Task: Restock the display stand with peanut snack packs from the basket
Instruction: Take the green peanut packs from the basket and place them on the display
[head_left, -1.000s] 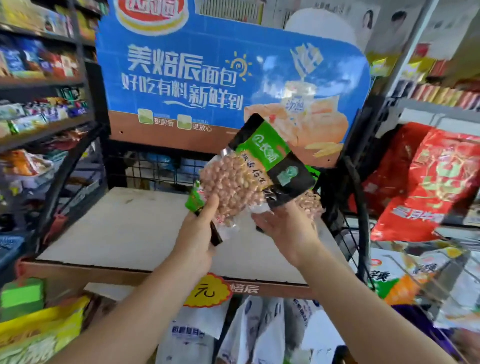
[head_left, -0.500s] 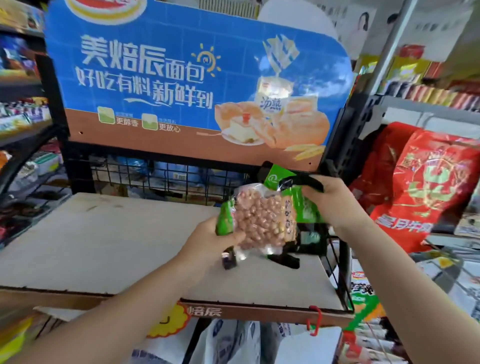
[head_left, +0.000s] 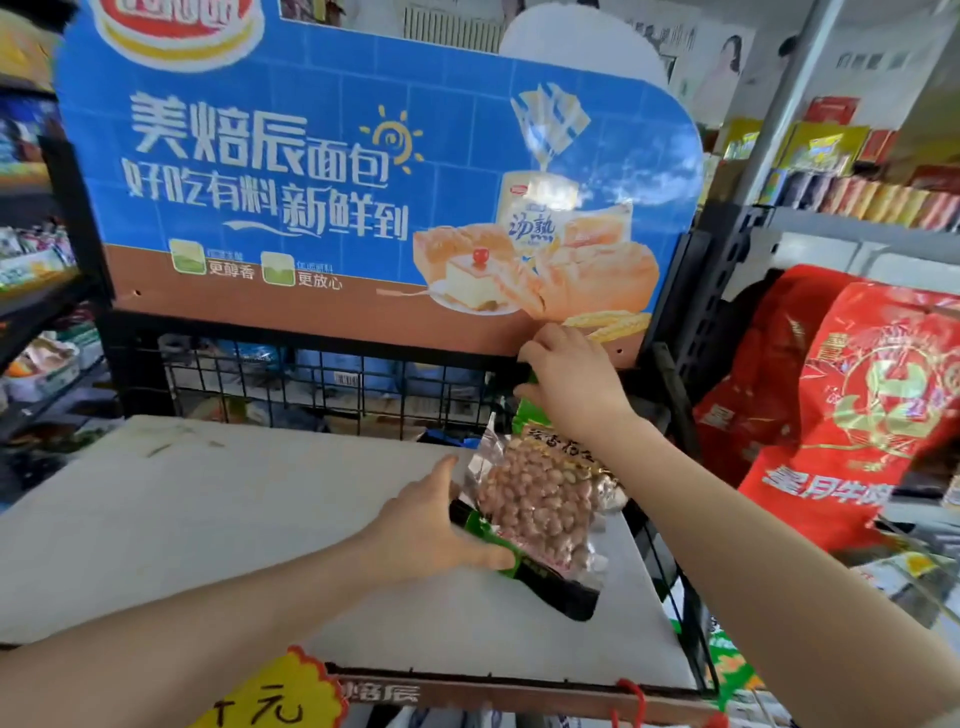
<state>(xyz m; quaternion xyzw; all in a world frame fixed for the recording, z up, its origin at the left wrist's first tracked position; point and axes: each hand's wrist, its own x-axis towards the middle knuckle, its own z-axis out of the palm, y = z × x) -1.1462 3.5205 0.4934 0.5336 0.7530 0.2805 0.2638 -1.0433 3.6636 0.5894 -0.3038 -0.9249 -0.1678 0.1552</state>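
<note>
Left hand (head_left: 434, 530) is gripping a peanut pack (head_left: 540, 512) by its lower-left edge, fingers wrapped on | right hand (head_left: 569, 387) is pinching another pack's green top (head_left: 524, 415) at the shelf's back-right corner | both packs are sitting over the shelf board (head_left: 234, 519) – right side, near the wire grid (head_left: 311, 384) | basket isn't in view

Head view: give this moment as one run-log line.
left hand: holds peanut pack | right hand: grips its top | shelf board: right rear corner
</note>
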